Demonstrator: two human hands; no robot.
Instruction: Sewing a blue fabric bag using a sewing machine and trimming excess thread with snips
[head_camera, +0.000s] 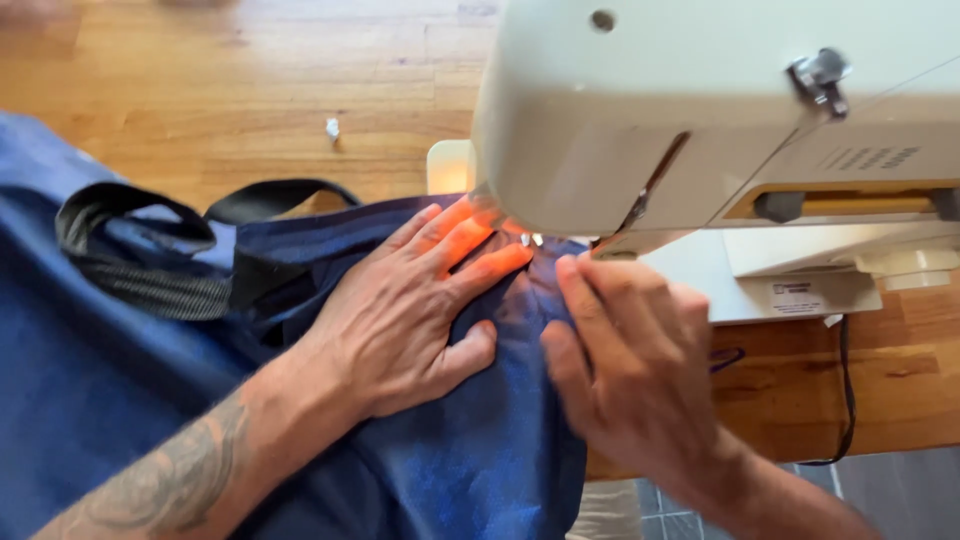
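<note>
Blue fabric (470, 450) lies under both hands, left (405, 310) and right (625, 360), pressed flat, fingers spread.

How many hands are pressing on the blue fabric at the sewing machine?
2. The left hand lies flat on the blue fabric, fingers reaching under the sewing machine; the right hand presses beside it, nearer the machine's base. None appear hidden.

Home sewing corner, cream sewing machine (720, 110) on wooden table (840, 380), hardwood floor (250, 90), blue fabric (480, 460)
</note>
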